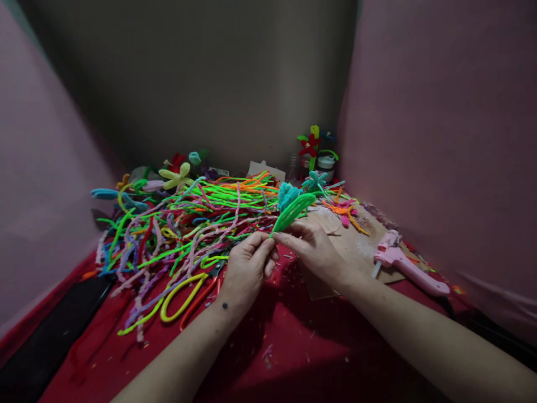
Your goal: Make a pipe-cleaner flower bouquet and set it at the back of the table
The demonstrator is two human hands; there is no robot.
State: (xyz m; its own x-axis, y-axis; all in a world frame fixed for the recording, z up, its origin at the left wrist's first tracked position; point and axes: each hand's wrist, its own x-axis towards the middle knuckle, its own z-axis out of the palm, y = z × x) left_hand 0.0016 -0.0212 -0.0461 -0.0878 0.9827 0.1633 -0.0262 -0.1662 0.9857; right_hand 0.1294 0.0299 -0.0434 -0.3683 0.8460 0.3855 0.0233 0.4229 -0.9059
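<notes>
A green pipe-cleaner leaf points up and to the right, held by its base between my two hands. My left hand is closed, thumb and index finger pinching the leaf's lower end. My right hand is closed on the same base from the other side, its thumb tip close to my left thumb. Right behind the leaf shows a turquoise pipe-cleaner flower; whether it is joined to the leaf I cannot tell. Scissors with yellow and red handles lie beside my left hand, partly covered.
A large heap of coloured pipe cleaners spreads behind and left of my hands. At the right, a pink glue gun rests on a cardboard sheet. Finished flowers stand at the back. A black flat object lies at the left.
</notes>
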